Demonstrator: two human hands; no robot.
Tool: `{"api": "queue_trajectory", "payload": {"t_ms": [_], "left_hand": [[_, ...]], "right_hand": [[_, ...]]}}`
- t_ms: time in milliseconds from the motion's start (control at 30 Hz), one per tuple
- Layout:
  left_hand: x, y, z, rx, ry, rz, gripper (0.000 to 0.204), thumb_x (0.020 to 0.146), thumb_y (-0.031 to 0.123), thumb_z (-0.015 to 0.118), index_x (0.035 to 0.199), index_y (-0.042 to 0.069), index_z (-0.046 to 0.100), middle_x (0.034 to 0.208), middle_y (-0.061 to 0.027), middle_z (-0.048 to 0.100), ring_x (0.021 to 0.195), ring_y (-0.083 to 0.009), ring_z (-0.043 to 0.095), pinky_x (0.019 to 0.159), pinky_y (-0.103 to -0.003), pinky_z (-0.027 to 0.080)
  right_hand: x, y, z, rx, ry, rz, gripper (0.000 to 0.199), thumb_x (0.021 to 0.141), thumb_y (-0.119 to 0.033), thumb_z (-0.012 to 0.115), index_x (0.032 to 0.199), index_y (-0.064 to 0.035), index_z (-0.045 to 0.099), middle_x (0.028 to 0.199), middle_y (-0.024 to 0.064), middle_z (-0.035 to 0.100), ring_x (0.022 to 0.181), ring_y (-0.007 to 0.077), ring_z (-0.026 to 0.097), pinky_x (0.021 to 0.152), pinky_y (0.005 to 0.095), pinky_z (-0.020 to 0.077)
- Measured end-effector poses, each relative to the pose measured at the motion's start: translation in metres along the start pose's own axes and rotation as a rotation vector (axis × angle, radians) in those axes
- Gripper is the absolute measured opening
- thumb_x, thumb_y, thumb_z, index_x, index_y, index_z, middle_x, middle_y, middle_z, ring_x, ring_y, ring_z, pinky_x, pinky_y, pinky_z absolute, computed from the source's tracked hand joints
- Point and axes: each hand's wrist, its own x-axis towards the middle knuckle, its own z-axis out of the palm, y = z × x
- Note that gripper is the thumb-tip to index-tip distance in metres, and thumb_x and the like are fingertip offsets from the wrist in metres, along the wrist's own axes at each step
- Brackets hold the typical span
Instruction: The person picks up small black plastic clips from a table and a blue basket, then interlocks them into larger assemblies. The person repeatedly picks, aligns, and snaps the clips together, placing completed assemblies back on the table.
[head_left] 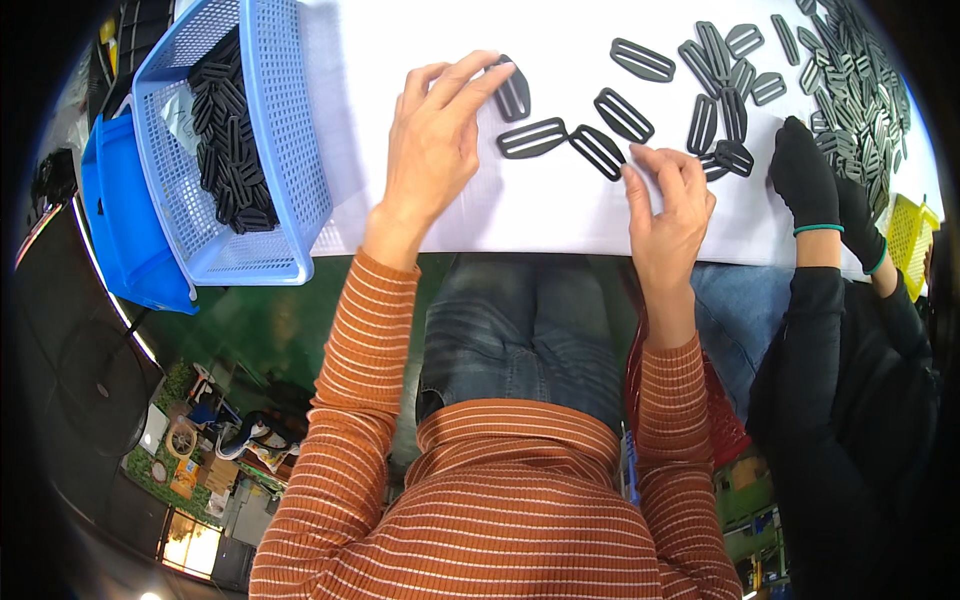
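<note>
My left hand [435, 145] reaches over the white table with its fingers stretched out. Its fingertips touch the upper end of a black plastic slide buckle [514, 95], and the thumb is apart from it. My right hand [668, 200] has thumb and forefinger spread and nothing visible between them. Right beside its thumb lies another slide buckle [597, 153]. Between my hands are two more, a slide buckle [532, 138] lying sideways and a slanted slide buckle [624, 116]. Farther off lies a single slide buckle [642, 60].
A light-blue basket [290, 150] holding many black buckles stands at the left, beside a blue bin [130, 220]. Loose buckles [722, 70] lead to a large pile [860, 100] at the right. A co-worker's black-gloved hand [805, 180] rests near it, with a yellow basket [908, 240] beyond.
</note>
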Motion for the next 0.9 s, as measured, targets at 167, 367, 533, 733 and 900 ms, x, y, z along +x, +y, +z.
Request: {"api": "queue_trajectory", "payload": {"t_ms": [167, 367, 533, 733, 900], "left_hand": [[0.015, -0.014, -0.001, 0.169, -0.146, 0.201, 0.039, 0.077, 0.007, 0.059, 0.113, 0.024, 0.063, 0.117, 0.0120, 0.058, 0.101, -0.0189, 0.050, 0.084, -0.033, 0.039], [0.023, -0.022, 0.011, 0.104, 0.028, 0.252, 0.024, 0.077, 0.019, 0.068, 0.101, 0.021, 0.068, 0.100, 0.0077, 0.064, 0.091, -0.0157, 0.053, 0.075, -0.030, 0.041], [0.026, -0.008, 0.014, -0.155, -0.009, -0.046, 0.018, 0.078, 0.017, 0.068, 0.096, 0.011, 0.069, 0.085, 0.0000, 0.064, 0.076, -0.0168, 0.056, 0.066, -0.029, 0.044], [0.022, -0.007, 0.002, -0.270, 0.163, -0.301, 0.016, 0.082, 0.012, 0.064, 0.096, 0.006, 0.067, 0.084, -0.0058, 0.063, 0.072, -0.0144, 0.059, 0.064, -0.026, 0.046], [0.011, -0.007, -0.004, -0.274, 0.127, -0.360, 0.018, 0.080, 0.012, 0.066, 0.097, 0.008, 0.068, 0.087, -0.0049, 0.063, 0.073, -0.0152, 0.058, 0.065, -0.027, 0.047]], "right_hand": [[0.020, 0.014, 0.000, -0.058, 0.061, -0.034, 0.027, 0.075, -0.012, 0.070, 0.102, -0.0130, 0.065, 0.092, 0.0034, 0.057, 0.085, 0.0197, 0.054, 0.072, 0.0332, 0.0354], [0.049, 0.025, 0.005, -0.141, 0.171, -0.114, 0.029, 0.075, -0.014, 0.071, 0.103, -0.0148, 0.066, 0.095, 0.0028, 0.057, 0.089, 0.0199, 0.053, 0.077, 0.0342, 0.0370], [0.072, 0.031, 0.009, -0.262, 0.152, -0.161, 0.029, 0.074, -0.018, 0.071, 0.102, -0.0172, 0.067, 0.098, -0.0016, 0.057, 0.091, 0.0187, 0.051, 0.077, 0.0339, 0.0366], [0.063, 0.025, 0.004, -0.199, 0.126, -0.145, 0.027, 0.073, -0.019, 0.072, 0.100, -0.0190, 0.068, 0.096, -0.0026, 0.057, 0.090, 0.0178, 0.051, 0.076, 0.0347, 0.0359], [0.042, 0.018, -0.002, -0.148, 0.055, -0.075, 0.025, 0.074, -0.019, 0.072, 0.098, -0.0170, 0.067, 0.089, -0.0007, 0.056, 0.083, 0.0183, 0.052, 0.073, 0.0336, 0.0352]]}}
